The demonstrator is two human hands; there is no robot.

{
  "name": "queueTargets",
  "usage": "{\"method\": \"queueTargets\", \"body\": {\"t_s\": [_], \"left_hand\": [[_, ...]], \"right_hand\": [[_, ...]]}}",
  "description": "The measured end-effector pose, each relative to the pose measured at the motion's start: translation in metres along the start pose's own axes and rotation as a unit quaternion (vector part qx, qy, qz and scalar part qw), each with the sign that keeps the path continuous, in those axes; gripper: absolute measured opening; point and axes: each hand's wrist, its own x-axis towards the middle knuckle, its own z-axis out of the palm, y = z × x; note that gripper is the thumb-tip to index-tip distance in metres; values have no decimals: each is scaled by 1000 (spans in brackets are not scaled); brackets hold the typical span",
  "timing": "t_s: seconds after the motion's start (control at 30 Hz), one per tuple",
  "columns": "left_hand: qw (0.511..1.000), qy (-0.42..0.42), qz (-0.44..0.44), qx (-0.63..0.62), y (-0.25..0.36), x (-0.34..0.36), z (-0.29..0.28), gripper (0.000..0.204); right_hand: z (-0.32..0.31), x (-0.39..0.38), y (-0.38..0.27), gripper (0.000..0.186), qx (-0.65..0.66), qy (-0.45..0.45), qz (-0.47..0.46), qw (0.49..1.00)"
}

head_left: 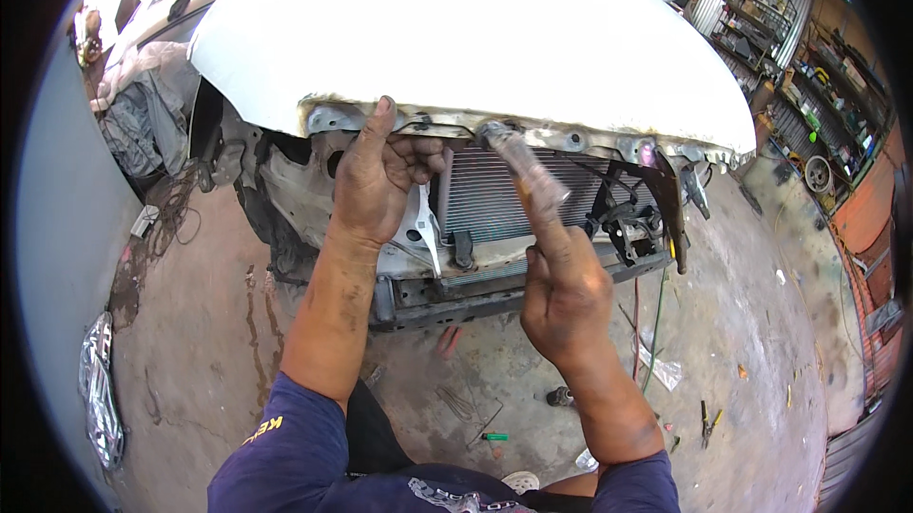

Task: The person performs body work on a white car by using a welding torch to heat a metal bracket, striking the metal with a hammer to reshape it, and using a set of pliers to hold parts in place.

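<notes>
Hammer up at the hood's front edge

So the white hood (475, 38) sits at the far side, its scraped front edge (571, 139) facing the person. Left hand (380, 171) is at the left part of that edge, thumb up and the other fingers half curled below; can't tell if it's really pinching the metal. Right hand (569, 294) is closed tight around what looks like a hammer (537, 175), kinda blurry, with the head up by the middle of the edge. Can't tell if it's touching.

Under the hood there's the radiator (504, 194), with a dark bumper bar (456, 307) on the near side of it. Floor's (742, 342) got a green-handled tool (495, 437) near the middle and yellow-handled pliers (709, 425) near right. Cluttered shelves (775, 76) stand far right, gray cover (147, 128) far left.
</notes>
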Motion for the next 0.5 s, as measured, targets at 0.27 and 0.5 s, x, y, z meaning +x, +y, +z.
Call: {"method": "queueTargets", "body": {"t_s": [0.27, 0.5], "left_hand": [[999, 1, 35, 2, 13, 1, -17, 54], [997, 57, 40, 35, 32, -6, -22, 49]], "right_hand": [[1, 4, 4, 73, -8, -4, -26, 1000], [0, -23, 3, 55, 172, -98, 76, 977]]}}
